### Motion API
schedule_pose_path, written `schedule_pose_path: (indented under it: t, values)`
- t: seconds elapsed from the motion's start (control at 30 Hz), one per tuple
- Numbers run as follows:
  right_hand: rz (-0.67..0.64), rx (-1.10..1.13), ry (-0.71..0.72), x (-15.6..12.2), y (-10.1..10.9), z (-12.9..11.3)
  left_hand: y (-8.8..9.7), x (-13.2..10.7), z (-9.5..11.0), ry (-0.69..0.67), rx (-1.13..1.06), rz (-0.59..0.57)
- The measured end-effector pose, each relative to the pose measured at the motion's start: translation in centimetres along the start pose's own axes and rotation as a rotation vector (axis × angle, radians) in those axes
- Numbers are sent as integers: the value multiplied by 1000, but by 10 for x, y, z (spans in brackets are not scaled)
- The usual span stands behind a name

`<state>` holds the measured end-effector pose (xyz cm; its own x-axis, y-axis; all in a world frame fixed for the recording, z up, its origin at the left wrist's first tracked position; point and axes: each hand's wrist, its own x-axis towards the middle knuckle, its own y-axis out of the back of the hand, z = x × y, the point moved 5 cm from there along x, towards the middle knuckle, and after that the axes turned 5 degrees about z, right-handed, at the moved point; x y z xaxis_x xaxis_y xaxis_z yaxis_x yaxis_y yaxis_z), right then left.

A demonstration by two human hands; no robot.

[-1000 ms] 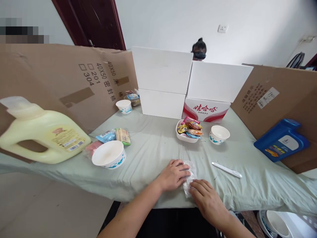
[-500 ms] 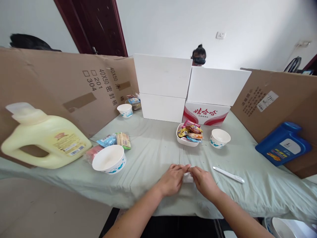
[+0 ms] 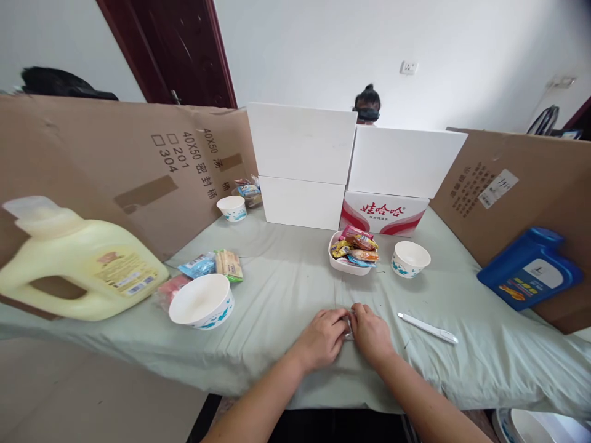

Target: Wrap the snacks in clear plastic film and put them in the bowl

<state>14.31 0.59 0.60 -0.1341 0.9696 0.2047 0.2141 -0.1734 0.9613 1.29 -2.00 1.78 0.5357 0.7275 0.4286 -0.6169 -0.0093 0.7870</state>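
My left hand [image 3: 325, 335] and my right hand [image 3: 369, 332] meet near the table's front edge, fingers closed together. Between them shows a small bit of clear, shiny plastic [image 3: 348, 336], mostly hidden by my fingers; I cannot make out what it wraps. Beyond my hands sits a white dish [image 3: 348, 269] heaped with small wrapped snacks [image 3: 357, 246]. A white paper bowl with blue marks [image 3: 410, 261] stands to its right. The white utility knife [image 3: 428, 328] lies on the cloth to the right of my right hand.
A larger paper bowl [image 3: 203, 303] and snack packets [image 3: 228, 264] lie left, beside a yellow jug [image 3: 83, 264]. At right stands a blue bottle [image 3: 530, 269]. White boxes [image 3: 305, 166] and cardboard panels [image 3: 92, 154] border the table. Another person's head [image 3: 368, 106] shows behind.
My hands have drawn closer around the clear plastic, and less of it shows. My right hand has turned, its fingers pointing more forward. The view has shifted slightly.
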Motion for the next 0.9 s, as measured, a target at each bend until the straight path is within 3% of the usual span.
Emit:
schedule_pose_path:
  t: [0.17,0.3,0.4,0.47,0.53,0.67,0.9]
  values:
    - [69,-47,18,-2,8,0,-1,0,-4,47,38,97]
    - [322,-55,115,-7,24,11,0,2,-5,59,17,98]
    - [457,4,291,-18,27,11,0,2,-3,51,3,100]
    - [354,46,452,-26,18,5,-1,1,-4,54,-1,103]
    - [158,58,534,-31,5,-2,-3,-1,-6,61,-6,119]
    - [-161,41,408,-28,-9,-5,-2,-4,-13,114,-33,231]
    - [-280,81,338,-28,0,-11,2,-4,-12,111,-49,231]
